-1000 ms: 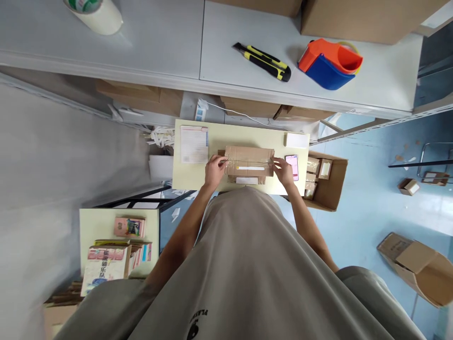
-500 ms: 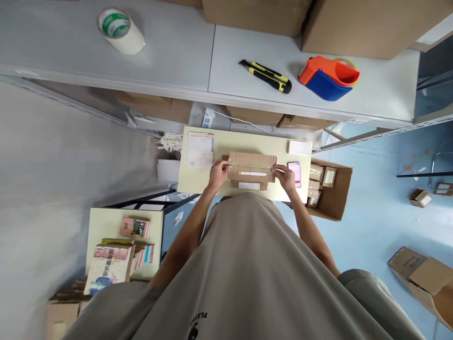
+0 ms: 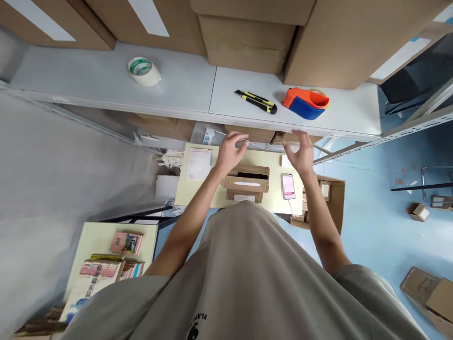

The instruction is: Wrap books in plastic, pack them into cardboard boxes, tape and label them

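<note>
Shelf [image 3: 184, 82]: grey, spans the upper frame. Table [image 3: 191, 192]: pale yellow, frame centre. Carton [image 3: 336, 203]: right of centre, at the table's right end, small parcels inside.

Box [image 3: 264, 185]: brown cardboard, on the table at frame centre, long sides running left to right. Dark gap along its top; contents cannot be made out. White strip on the near face; a 2nd white strip just below, on cardboard that may or may not be the same piece.

Handling, by judgement: light if little is inside, walls stiff, dry and easy to grip, but likely to buckle if pressed near the gap. Best hold: the 2 short ends, left and right, low on the walls, 1 hand each.

Hands: 2, raised, well apart, fingers parted and curved. Left hand [image 3: 231, 152] above the box's upper left; right hand [image 3: 300, 153] above the phone [image 3: 289, 186]. Nothing seen in either; clear film would be too fine to tell.

Dispenser [image 3: 306, 104], orange and blue, upper right of centre; knife [image 3: 257, 102] just left of it.
</note>
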`<state>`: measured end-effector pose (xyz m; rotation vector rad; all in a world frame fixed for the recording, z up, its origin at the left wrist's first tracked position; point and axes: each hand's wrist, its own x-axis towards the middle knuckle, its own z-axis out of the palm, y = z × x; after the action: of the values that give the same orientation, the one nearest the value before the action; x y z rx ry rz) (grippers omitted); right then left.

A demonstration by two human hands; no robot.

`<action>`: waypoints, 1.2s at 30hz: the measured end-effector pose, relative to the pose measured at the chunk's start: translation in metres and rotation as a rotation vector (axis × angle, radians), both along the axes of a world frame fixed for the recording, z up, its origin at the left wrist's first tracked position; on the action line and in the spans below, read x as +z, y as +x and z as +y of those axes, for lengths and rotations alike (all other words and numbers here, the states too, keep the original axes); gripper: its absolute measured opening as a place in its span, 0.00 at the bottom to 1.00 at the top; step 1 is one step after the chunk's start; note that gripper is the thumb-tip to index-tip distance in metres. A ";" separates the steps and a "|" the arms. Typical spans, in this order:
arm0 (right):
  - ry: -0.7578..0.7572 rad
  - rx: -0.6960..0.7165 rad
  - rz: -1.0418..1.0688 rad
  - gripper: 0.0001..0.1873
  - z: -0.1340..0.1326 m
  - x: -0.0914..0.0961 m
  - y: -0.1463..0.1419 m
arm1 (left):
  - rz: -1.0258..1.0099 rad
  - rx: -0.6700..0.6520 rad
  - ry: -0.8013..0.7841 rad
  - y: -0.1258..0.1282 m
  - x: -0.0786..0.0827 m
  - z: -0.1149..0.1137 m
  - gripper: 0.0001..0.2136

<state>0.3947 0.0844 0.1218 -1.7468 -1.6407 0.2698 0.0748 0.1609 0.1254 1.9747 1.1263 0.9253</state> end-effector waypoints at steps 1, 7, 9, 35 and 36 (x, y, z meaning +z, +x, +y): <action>0.037 0.000 -0.070 0.35 0.019 0.013 0.009 | -0.026 -0.033 0.039 0.014 0.009 0.010 0.12; -0.059 -0.081 -0.328 0.38 0.126 0.036 0.060 | -0.123 -0.170 0.156 0.089 0.039 0.036 0.11; -0.128 -0.106 -0.347 0.39 0.144 0.029 0.070 | -0.137 -0.197 0.156 0.100 0.042 0.030 0.11; -0.542 0.080 0.651 0.42 -0.101 -0.009 -0.188 | -0.452 0.080 -0.534 -0.048 -0.050 -0.168 0.20; -0.563 0.105 0.635 0.42 -0.102 -0.009 -0.190 | -0.455 0.072 -0.566 -0.056 -0.050 -0.166 0.21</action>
<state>0.2045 -0.0172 0.1132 -1.6957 -1.2404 1.2948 0.0184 -0.0055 0.0757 1.2022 1.0484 0.9066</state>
